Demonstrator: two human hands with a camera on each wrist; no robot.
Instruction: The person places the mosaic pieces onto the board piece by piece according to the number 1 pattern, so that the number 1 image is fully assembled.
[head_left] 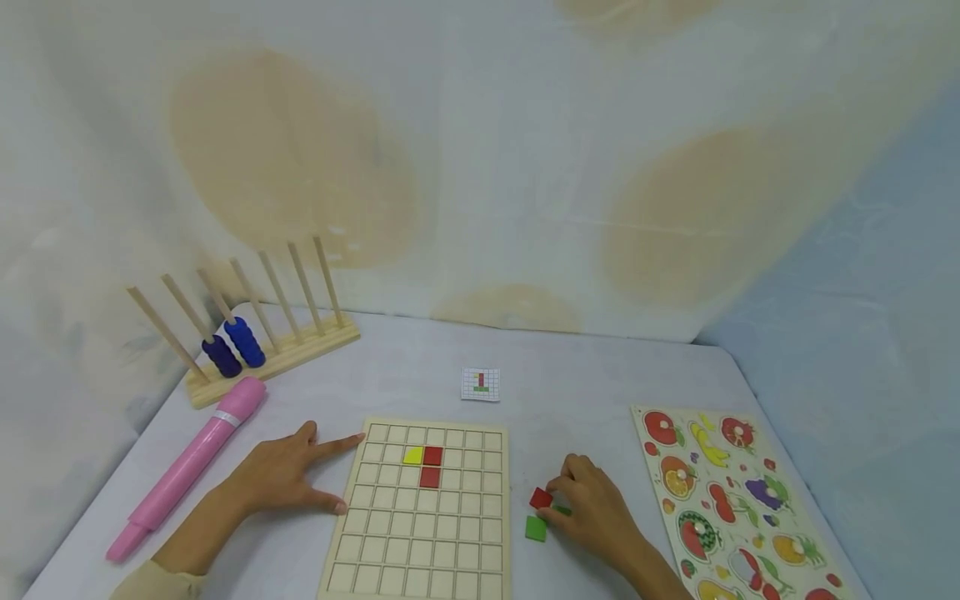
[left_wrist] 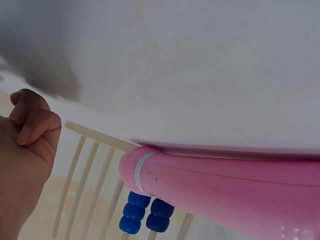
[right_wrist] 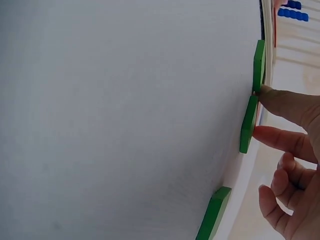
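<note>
A wooden grid board (head_left: 420, 527) lies on the table, with a yellow quarter-round tile (head_left: 412, 456) and two red tiles (head_left: 431, 477) set in its upper cells. At the board's left edge, my left hand (head_left: 273, 473) touches the frame with its extended index finger and thumb; its other fingers are curled in. Right of the board, my right hand (head_left: 596, 510) pinches a loose red square tile (head_left: 540, 498) between thumb and index finger. Beside it lies a green tile (head_left: 536, 528), and another is partly hidden under the hand. Several green tiles (right_wrist: 249, 125) show in the right wrist view.
A small printed pattern card (head_left: 481, 384) lies beyond the board. On the left are a pink cylindrical object (head_left: 191, 458) and a wooden peg abacus (head_left: 300, 346) with blue beads. A fruit puzzle board (head_left: 731, 508) occupies the right side. Cloth walls rise behind the table.
</note>
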